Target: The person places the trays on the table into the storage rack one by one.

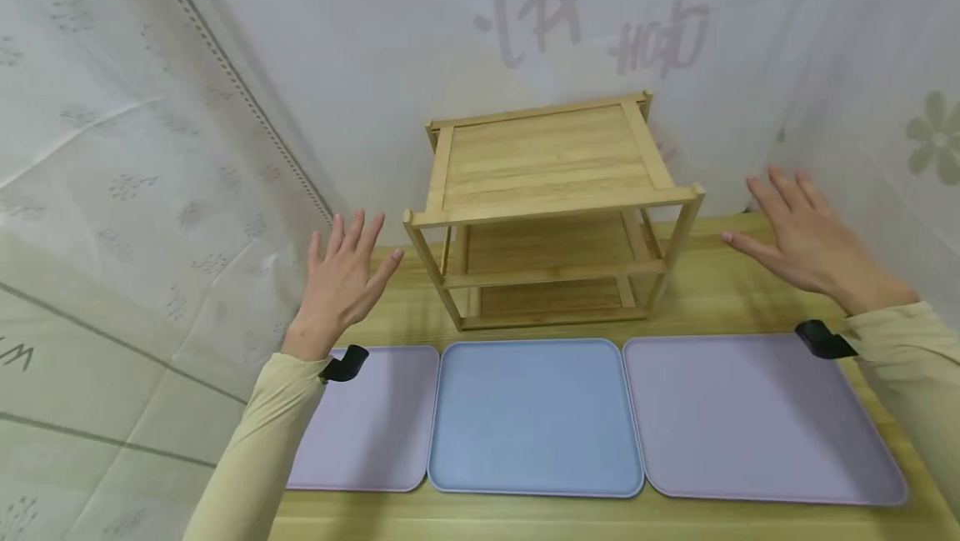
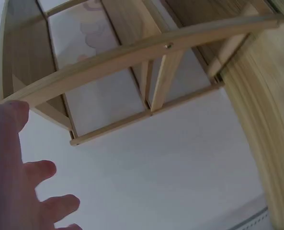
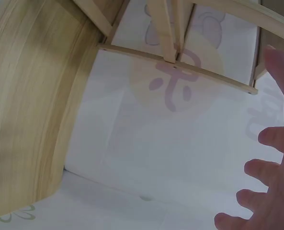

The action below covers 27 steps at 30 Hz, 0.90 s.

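A light wooden rack (image 1: 555,159) with several shelf levels stands at the back of the table, turned a little. To its left, my left hand (image 1: 337,287) is held up with fingers spread, apart from the rack and holding nothing. My right hand (image 1: 806,232) is raised on the other side, fingers straight and spread, with a gap between it and the rack. In the left wrist view the rack's side frame (image 2: 168,45) lies beyond my thumb. The right wrist view shows the rack's other side (image 3: 170,28) and my spread fingers (image 3: 264,172).
In front of the rack a blue tray (image 1: 536,416) lies between a left purple tray (image 1: 390,416) and a larger right purple tray (image 1: 750,416). All rest on the wooden table (image 1: 450,516). Printed white cloth (image 1: 360,41) hangs behind and at both sides.
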### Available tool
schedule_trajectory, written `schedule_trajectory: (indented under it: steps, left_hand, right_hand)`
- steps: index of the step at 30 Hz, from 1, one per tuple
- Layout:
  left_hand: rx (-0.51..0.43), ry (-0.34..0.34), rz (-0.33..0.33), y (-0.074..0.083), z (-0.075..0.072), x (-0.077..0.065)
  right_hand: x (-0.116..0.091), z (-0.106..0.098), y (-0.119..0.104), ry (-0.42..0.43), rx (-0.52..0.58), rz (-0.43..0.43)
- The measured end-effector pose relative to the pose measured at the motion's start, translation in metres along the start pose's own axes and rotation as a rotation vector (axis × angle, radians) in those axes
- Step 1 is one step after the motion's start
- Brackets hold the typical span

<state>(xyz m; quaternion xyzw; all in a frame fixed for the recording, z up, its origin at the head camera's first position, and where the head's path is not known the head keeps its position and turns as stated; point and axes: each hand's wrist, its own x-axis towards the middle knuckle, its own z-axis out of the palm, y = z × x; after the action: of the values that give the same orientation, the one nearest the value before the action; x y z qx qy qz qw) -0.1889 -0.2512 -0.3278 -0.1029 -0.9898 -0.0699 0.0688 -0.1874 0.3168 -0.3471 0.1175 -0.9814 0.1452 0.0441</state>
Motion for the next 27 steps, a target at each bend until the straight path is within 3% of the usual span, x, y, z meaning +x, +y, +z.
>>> schedule_trajectory:
  steps: [3,6,9,12,17,21,27]
  left_hand:
    - [-0.124,0.045,-0.009,0.001,0.006,0.001]
    - [-0.336,0.117,-0.044,0.004,0.016,0.002]
    - [-0.595,0.171,-0.100,0.008,0.026,0.002]
    - [-0.799,0.171,-0.147,0.013,0.036,0.001]
    - [-0.934,0.113,-0.152,0.017,0.050,-0.004]
    - [-0.981,0.087,-0.129,0.021,0.059,-0.004]
    - [-1.003,0.101,-0.137,0.027,0.070,0.000]
  right_hand:
    - [-0.003,-0.002,0.000,0.030,0.011,-0.009]
    - [-0.010,-0.003,0.000,0.078,0.064,-0.007]
    - [-0.022,-0.002,-0.004,0.128,0.184,0.018]
    - [-0.038,0.005,-0.008,0.179,0.331,0.057]
    - [-0.071,0.028,-0.002,0.226,0.406,0.144]
    - [-0.106,0.052,0.015,0.185,0.418,0.240]
    - [-0.157,0.088,0.044,0.129,0.655,0.410]
